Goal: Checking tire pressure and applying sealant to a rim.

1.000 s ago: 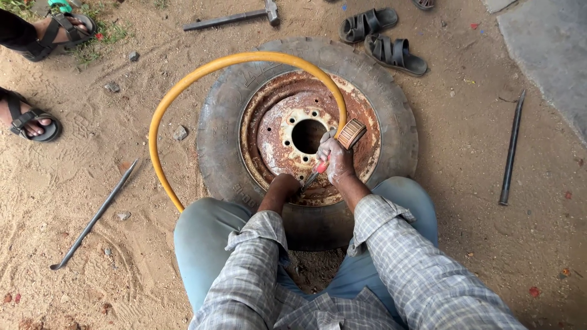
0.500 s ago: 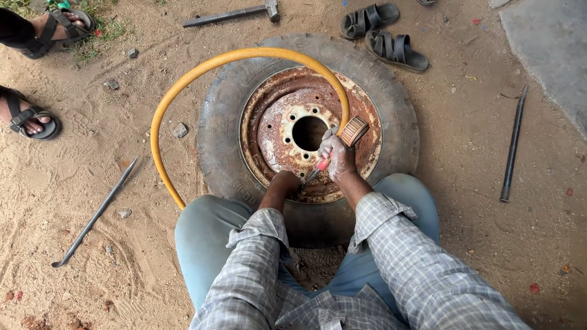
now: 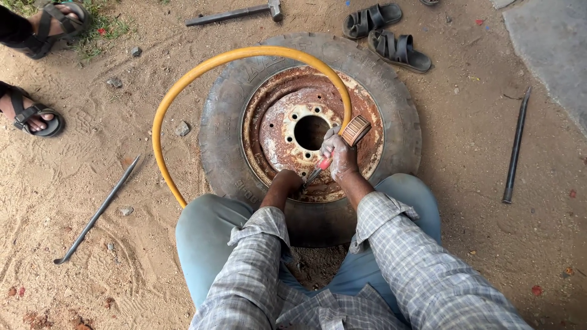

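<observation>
Rusty wheel rim (image 3: 287, 125) lies just ahead; right hand (image 3: 338, 156) grips a red-handled tool (image 3: 319, 168) angled toward left hand (image 3: 287, 181), whose grip is hidden.

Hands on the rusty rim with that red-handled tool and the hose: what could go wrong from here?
1. The right hand grips a red-handled tool angled toward the left hand on the rusty rim; a slip could likely jab it.
2. Bare skin on flaking rust risks cuts.
3. The yellow hose arcs under tension and might spring loose.
</observation>
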